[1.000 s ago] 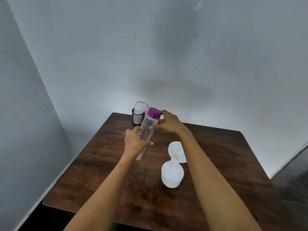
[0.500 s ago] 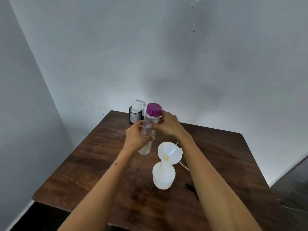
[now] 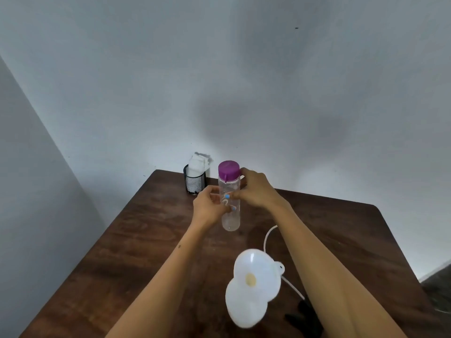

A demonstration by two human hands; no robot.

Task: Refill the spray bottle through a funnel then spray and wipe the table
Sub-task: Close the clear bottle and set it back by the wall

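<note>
Since a second ago the bottle (image 3: 229,198) has come upright from a tilt. Head view: left hand (image 3: 210,208) grips its body, right hand (image 3: 253,189) holds it just below the purple cap (image 3: 228,169), still on. The funnel (image 3: 256,276) sits in the spray bottle (image 3: 244,306) on the counter (image 3: 151,240). Pouring, spraying and wiping all seem left.

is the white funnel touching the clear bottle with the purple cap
Apart: the head view shows bare brown table between the white funnel and the clear purple-capped bottle.
</note>
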